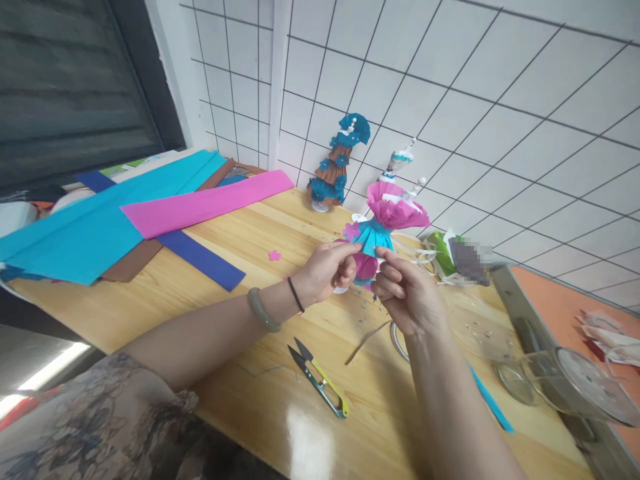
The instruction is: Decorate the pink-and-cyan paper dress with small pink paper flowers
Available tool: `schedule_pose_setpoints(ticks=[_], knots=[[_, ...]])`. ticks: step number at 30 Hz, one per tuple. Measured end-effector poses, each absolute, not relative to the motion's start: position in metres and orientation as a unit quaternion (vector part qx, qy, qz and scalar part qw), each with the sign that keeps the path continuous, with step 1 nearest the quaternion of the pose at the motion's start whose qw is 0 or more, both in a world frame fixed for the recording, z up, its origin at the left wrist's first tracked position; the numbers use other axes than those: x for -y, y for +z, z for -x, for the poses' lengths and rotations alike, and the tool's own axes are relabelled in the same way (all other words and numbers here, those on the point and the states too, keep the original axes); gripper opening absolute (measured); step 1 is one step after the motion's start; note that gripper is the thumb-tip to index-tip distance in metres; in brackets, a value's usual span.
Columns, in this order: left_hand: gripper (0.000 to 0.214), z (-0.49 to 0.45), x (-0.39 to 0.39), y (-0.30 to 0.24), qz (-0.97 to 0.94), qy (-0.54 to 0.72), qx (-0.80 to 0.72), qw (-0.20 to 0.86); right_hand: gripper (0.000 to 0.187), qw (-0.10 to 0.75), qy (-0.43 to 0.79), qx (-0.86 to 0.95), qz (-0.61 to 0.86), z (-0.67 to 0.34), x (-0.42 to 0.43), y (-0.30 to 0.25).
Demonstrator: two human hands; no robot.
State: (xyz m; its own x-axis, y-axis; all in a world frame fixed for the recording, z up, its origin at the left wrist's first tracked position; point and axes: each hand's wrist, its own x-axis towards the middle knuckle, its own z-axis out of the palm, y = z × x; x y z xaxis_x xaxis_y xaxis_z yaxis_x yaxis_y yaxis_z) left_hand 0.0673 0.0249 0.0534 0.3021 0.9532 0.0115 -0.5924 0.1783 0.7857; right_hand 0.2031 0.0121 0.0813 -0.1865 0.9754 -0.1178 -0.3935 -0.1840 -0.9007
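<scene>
With our left hand (330,270) and right hand (410,293) we make narrow pinches at the hem of the blue skirt (375,235), though we cannot tell whether paper is caught between the fingertips. The skirt is on a figure with a pink ruffle (393,210), upright near the tiled wall (450,113); a pink flower (351,231) shows at its left edge. To our right lies a clear jar (537,380), its contents too indistinct to tell, near a clear sheet or tray (483,337) bearing small bits. Our right forearm partly covers a tape roll (395,337). Snips (323,383) lie open on the table (240,427) between our arms, with a blue strip (490,397) beyond the right one. A brown-and-blue figure (330,175) stands behind, and blue paper (95,230) lies partly under pink paper (210,203) at far left.
</scene>
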Motion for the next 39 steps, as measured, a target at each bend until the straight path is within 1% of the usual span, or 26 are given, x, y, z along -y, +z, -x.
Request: schedule_pose_setpoints(ticks=[5, 15, 22, 30, 34, 39], knots=[[0.033, -0.068, -0.023, 0.055, -0.385, 0.531, -0.252, 0.711, 0.017, 0.511, 0.662, 0.389, 0.386, -0.202, -0.013, 0.081], [0.026, -0.072, -0.024, 0.059, -0.387, 0.547, -0.283, 0.686, 0.019, 0.522, 0.644, 0.4, 0.391, -0.201, -0.012, 0.079], [0.033, -0.07, -0.027, 0.057, -0.39, 0.548, -0.268, 0.69, 0.015, 0.502, 0.705, 0.363, 0.345, -0.202, -0.012, 0.082], [0.033, -0.067, -0.026, 0.056, -0.396, 0.545, -0.235, 0.7, 0.016, 0.504, 0.691, 0.368, 0.365, -0.202, -0.012, 0.082], [0.035, -0.067, -0.023, 0.056, -0.39, 0.535, -0.244, 0.709, 0.017, 0.507, 0.69, 0.368, 0.362, -0.203, -0.013, 0.081], [0.036, -0.069, -0.024, 0.048, -0.403, 0.55, -0.265, 0.681, 0.016, 0.505, 0.687, 0.368, 0.371, -0.204, -0.015, 0.079]])
